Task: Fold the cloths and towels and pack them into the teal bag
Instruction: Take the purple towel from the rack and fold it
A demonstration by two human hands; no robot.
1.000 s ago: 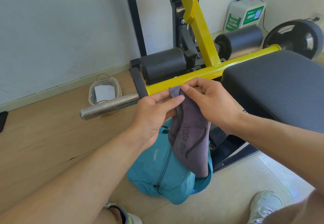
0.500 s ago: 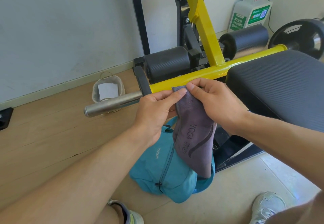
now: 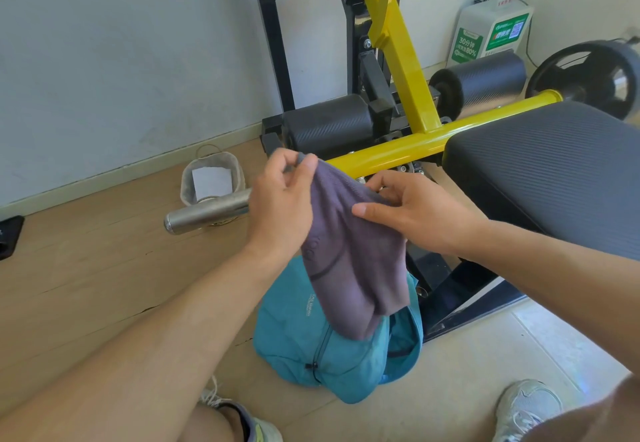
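Bench pad [image 3: 554, 171]: the biggest thing here, a broad black cushion with fine ribbing, slightly glossy, sitting on a yellow steel tube [image 3: 398, 150] with a smooth painted finish.
Foam rollers [image 3: 329, 124]: black cylinders with a woven, carbon-like texture, mounted across the frame by the wall.
Floor [image 3: 86, 285]: pale wood-look planks on the left, lighter tile under the shoes on the right.
Teal bag [image 3: 311, 344]: soft, crumpled fabric sack slumped on the floor below the hands, a dark zip running down its front with a black pull; its mouth is hidden behind the cloth, so I can't see what's inside.
Purple cloth [image 3: 349, 268]: here it is, matte grey-purple, finely ribbed, with a dark curved print; it's held up in the air, its lower end hanging right down against the top of the bag.
Left hand [image 3: 280, 206]: fingers and thumb curled and pinching the cloth's top corner.
Right hand [image 3: 412, 213]: thumb lying over the cloth's upper edge, fingers curled behind it, gripping that edge just beside the left hand.
Steel bar end [image 3: 207, 211]: brushed metal, round, poking out left of the left hand.
Small basket [image 3: 211, 182]: rounded, pale fabric-sided, by the skirting, with a white sheet of paper inside.
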